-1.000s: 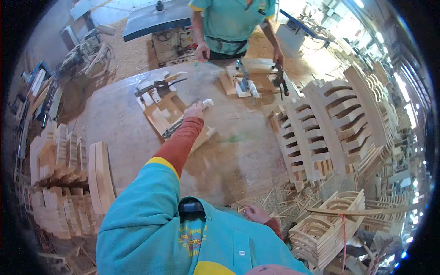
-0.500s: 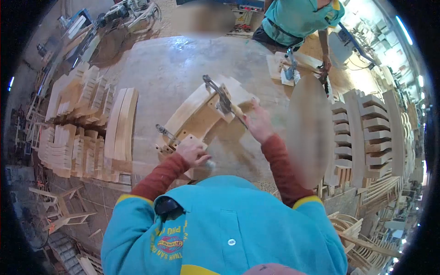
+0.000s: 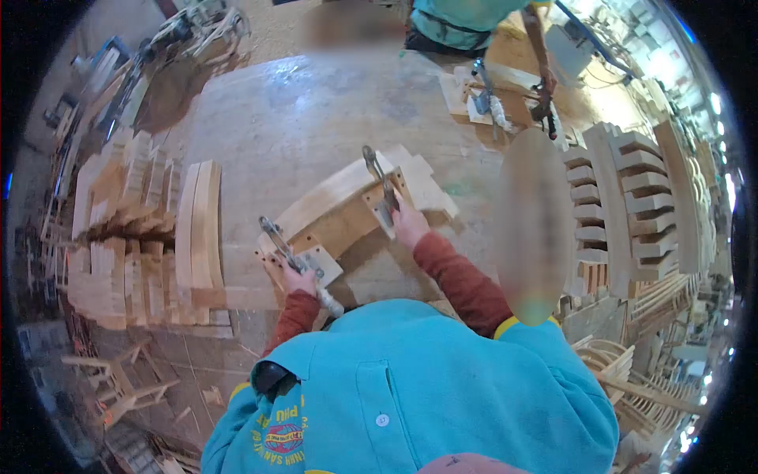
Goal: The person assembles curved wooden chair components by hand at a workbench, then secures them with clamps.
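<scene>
Here the left hand [image 3: 299, 280] is touching the left clamp [image 3: 273, 231], grip unclear, the curved wood [image 3: 335, 189] is lying on the table [image 3: 260, 134], and the right hand [image 3: 410, 224] is gripping the right clamp [image 3: 373, 164], seemingly working it, the next move probably needing steady leverage.

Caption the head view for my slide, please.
Left hand at one clamp, right hand at a second clamp, on a wooden jig atop a table.
</scene>
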The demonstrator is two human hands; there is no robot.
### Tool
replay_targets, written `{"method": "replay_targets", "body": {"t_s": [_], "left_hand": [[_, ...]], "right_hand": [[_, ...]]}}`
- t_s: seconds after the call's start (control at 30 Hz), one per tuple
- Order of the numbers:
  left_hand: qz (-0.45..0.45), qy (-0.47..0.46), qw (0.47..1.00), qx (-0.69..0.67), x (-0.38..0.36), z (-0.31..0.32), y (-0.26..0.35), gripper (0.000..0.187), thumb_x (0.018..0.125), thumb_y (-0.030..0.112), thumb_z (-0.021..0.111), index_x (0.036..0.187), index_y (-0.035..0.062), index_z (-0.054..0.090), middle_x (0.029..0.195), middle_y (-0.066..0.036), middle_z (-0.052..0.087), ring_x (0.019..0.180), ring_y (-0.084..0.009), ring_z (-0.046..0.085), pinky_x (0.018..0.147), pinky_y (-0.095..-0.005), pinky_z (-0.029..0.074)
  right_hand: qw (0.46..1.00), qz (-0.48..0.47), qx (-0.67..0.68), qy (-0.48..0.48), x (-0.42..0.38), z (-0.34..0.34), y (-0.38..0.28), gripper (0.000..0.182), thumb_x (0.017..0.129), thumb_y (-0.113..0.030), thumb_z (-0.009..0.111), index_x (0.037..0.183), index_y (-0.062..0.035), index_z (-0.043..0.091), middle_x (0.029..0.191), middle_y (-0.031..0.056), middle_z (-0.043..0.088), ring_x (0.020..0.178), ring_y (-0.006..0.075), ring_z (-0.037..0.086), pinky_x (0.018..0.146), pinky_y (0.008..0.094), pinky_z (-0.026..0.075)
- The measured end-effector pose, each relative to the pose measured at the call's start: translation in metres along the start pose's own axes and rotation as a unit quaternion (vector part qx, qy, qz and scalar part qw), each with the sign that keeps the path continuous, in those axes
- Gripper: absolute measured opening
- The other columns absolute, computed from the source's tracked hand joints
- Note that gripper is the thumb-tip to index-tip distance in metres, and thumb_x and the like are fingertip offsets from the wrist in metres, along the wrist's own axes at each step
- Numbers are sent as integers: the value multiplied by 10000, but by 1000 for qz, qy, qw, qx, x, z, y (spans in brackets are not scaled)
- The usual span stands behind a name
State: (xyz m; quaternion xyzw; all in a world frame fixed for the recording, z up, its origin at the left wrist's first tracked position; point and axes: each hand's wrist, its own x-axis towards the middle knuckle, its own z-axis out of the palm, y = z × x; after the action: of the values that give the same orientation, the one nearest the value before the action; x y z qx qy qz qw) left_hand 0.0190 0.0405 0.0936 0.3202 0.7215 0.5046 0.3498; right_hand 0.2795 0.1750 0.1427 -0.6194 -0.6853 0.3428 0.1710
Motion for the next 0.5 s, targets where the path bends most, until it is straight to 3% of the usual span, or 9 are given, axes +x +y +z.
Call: {"method": "replay_targets", "body": {"t_s": [0.1,0.13,0.17,0.23,0.33,0.43,0.5], "left_hand": [[-38,-81,992,86,-5,7,10,778,584,-16,535,1326,87,323,1050,-102,552,870,-188,551,779,-279,442],[40,-60,996,55,-2,17,-12,803,574,-29,515,1337,107,306,1080,-122,555,898,-221,567,800,-291,443],[42,-67,995,66,3,26,-9,807,575,-33,513,1340,107,300,1087,-121,557,906,-229,569,805,-296,443],[41,-80,992,86,3,46,2,815,575,-40,510,1345,106,288,1102,-121,561,922,-244,574,815,-307,443],[43,-147,974,165,5,52,69,812,592,-47,501,1352,137,281,1064,-80,596,916,-243,583,809,-313,444],[40,-182,965,186,12,54,74,802,606,-46,494,1352,159,283,1042,-66,609,899,-237,589,793,-311,449],[43,-177,965,187,12,52,74,793,612,-43,491,1349,168,289,1022,-62,612,879,-235,590,778,-310,452]], "right_hand": [[997,52,16,51,-47,-5,24,398,879,-278,432,1222,-80,394,821,310,559,728,459,552,625,510,436],[996,74,16,54,-63,-7,37,395,882,-274,440,1224,-84,389,778,287,566,657,430,558,583,489,442],[994,96,15,57,-80,-9,48,394,885,-270,449,1227,-87,384,734,263,573,585,401,564,541,468,447],[953,171,245,42,-115,-22,41,353,892,-237,459,1197,-70,395,634,175,549,462,301,524,469,408,425],[919,177,349,45,-146,-26,32,321,901,-210,455,1176,-60,383,583,87,511,411,191,468,412,342,391],[977,25,100,185,-129,19,83,353,909,-239,444,1198,-59,352,598,69,532,406,161,473,376,312,372],[971,135,132,147,-126,19,74,273,915,-261,432,1096,-61,392,606,56,541,441,133,491,388,297,384]]}}
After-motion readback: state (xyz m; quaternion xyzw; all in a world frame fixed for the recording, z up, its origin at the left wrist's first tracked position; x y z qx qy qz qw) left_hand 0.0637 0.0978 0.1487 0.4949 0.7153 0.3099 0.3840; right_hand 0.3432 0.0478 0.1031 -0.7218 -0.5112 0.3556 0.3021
